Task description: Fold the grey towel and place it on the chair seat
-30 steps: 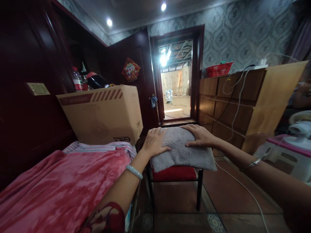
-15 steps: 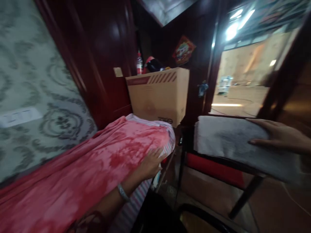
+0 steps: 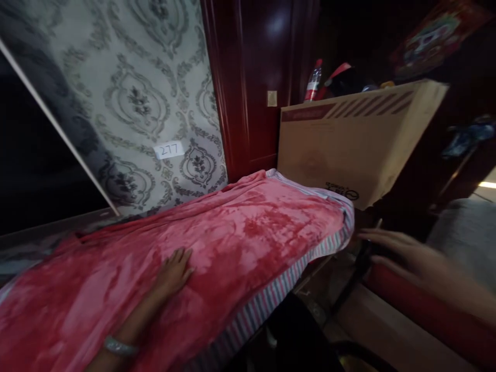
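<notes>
My left hand (image 3: 175,271) rests flat on a pink-red plush blanket (image 3: 248,253), fingers stretched forward, holding nothing. A silvery bracelet (image 3: 120,346) circles that wrist. The blanket lies spread out, with a striped cloth (image 3: 267,299) showing beneath its near edge and far right corner. On the right, my right hand (image 3: 411,258) is in the air beside the blanket's corner, blurred by motion, with its fingers stretched out and thumb apart. Nothing shows in it. Behind it, a grey folded cloth (image 3: 461,232) lies partly in view.
A large cardboard box (image 3: 341,144) stands past the blanket's far end, with a red-capped bottle (image 3: 313,80) at its top. Patterned wallpaper (image 3: 151,98) with a paper label (image 3: 169,150) marked 277 lines the far side. A red chair part (image 3: 391,289) is at lower right.
The view has swung left. My left hand has moved from the blanket's right edge to farther left on it. My right hand has come off the grey cloth and moved towards the blanket.
</notes>
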`<action>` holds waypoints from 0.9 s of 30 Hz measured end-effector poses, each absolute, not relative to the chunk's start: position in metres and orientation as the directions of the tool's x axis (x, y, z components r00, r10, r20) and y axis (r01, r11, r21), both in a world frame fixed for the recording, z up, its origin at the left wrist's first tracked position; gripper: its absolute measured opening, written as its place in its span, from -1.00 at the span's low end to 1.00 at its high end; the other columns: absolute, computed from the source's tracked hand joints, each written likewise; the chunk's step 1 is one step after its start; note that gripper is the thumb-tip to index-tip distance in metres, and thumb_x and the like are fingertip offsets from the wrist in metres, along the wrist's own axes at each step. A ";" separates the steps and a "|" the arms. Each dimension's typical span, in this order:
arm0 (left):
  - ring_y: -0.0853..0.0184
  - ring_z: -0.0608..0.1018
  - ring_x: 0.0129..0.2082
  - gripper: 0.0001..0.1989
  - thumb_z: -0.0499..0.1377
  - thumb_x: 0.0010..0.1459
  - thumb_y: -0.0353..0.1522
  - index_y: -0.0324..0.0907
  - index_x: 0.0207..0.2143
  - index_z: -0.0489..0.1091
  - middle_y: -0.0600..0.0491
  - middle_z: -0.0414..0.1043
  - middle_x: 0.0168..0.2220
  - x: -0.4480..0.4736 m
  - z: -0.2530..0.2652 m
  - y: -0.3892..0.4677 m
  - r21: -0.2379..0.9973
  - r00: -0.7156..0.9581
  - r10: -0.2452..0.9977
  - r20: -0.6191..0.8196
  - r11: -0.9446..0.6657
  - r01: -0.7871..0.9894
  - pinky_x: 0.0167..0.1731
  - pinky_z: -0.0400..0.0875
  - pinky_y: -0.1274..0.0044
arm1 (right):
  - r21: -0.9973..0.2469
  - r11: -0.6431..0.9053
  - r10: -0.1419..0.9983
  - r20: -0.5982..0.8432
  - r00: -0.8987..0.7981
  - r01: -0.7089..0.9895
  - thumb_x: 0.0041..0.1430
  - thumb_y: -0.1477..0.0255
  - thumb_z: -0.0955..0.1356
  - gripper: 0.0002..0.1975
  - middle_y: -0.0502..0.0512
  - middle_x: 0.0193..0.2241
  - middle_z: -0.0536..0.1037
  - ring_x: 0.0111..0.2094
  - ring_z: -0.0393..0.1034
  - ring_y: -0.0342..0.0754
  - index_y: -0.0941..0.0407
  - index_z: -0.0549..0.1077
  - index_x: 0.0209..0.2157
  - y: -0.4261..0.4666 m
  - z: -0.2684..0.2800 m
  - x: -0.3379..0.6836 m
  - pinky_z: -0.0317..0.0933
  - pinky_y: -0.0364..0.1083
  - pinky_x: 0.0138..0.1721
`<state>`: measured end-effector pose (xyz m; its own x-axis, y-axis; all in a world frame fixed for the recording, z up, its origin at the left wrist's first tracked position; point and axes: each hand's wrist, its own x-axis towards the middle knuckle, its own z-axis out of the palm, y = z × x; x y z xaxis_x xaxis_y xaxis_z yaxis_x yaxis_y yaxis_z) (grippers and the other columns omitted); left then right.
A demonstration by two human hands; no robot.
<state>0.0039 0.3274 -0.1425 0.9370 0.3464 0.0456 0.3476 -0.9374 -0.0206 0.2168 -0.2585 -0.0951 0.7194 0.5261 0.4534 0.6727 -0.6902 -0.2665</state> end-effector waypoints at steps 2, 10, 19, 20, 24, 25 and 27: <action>0.00 0.16 0.36 -0.43 -0.01 0.29 -0.24 -0.25 0.30 0.21 -0.26 0.08 0.36 -0.018 -0.154 0.329 -0.032 0.931 0.359 0.067 -0.932 0.361 0.28 0.10 0.11 | -0.299 -0.529 0.716 0.344 0.607 0.794 0.25 0.13 0.22 -0.51 0.19 0.15 0.46 0.15 0.36 0.22 -0.06 0.46 0.13 -0.185 -0.112 0.220 0.28 0.19 0.17; 0.09 0.31 0.29 -0.39 0.02 0.29 -0.22 0.07 0.38 0.04 -0.01 0.17 0.34 -0.115 -0.198 0.305 -0.033 0.942 0.141 0.304 -0.987 0.158 0.23 0.27 0.19 | -0.246 -0.444 0.834 0.237 0.498 0.861 0.13 0.23 0.35 -0.40 0.34 0.23 0.35 0.21 0.28 0.28 0.05 0.39 0.22 -0.077 -0.198 0.268 0.23 0.25 0.16; -0.03 0.17 0.36 -0.06 0.35 -0.03 -0.22 0.06 0.38 0.05 -0.06 0.07 0.38 -0.149 -0.202 0.239 -0.185 0.942 0.174 0.286 -0.955 0.232 0.28 0.09 0.10 | -0.035 -0.561 0.714 0.485 0.505 0.827 0.11 0.37 0.30 -0.09 0.25 0.37 0.10 0.30 0.11 0.35 -0.14 -0.18 0.42 -0.105 -0.265 0.280 0.25 0.33 0.08; -0.01 0.18 0.35 -0.10 0.34 -0.02 -0.26 0.05 0.36 0.08 -0.07 0.09 0.37 -0.146 -0.204 0.234 -0.184 0.940 0.186 0.288 -0.952 0.245 0.28 0.10 0.12 | -0.018 -0.564 0.707 0.507 0.493 0.826 0.14 0.39 0.28 -0.09 0.25 0.37 0.10 0.29 0.12 0.35 -0.15 -0.24 0.43 -0.103 -0.266 0.279 0.25 0.33 0.08; -0.02 0.26 0.30 -0.09 0.29 -0.09 -0.39 0.06 0.35 0.13 -0.08 0.13 0.36 -0.133 -0.212 0.223 -0.168 0.948 0.225 0.227 -0.949 0.266 0.23 0.17 0.13 | 0.040 -0.556 0.700 0.562 0.441 0.831 0.19 0.49 0.22 -0.08 0.25 0.34 0.18 0.23 0.23 0.35 -0.22 -0.38 0.41 -0.096 -0.261 0.274 0.29 0.29 0.01; -0.03 0.28 0.28 -0.07 0.26 -0.11 -0.43 0.07 0.35 0.12 -0.07 0.15 0.35 -0.131 -0.215 0.222 -0.177 0.948 0.243 0.204 -0.944 0.279 0.21 0.19 0.12 | 0.048 -0.554 0.695 0.576 0.430 0.831 0.19 0.50 0.21 -0.09 0.25 0.32 0.21 0.21 0.25 0.35 -0.22 -0.39 0.41 -0.095 -0.260 0.274 0.29 0.29 -0.01; -0.02 0.33 0.25 -0.06 0.20 -0.14 -0.52 0.07 0.35 0.11 -0.05 0.20 0.33 -0.127 -0.223 0.222 -0.213 0.945 0.275 0.175 -0.927 0.309 0.18 0.24 0.12 | 0.056 -0.545 0.688 0.600 0.408 0.836 0.21 0.52 0.19 -0.10 0.27 0.28 0.29 0.18 0.30 0.33 -0.22 -0.39 0.41 -0.097 -0.258 0.275 0.30 0.27 -0.04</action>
<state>-0.1269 0.2218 -0.2232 0.9454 0.2747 0.1751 0.3088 -0.9270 -0.2130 0.2750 -0.0970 -0.2584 0.4081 0.6876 0.6005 0.8363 -0.5454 0.0561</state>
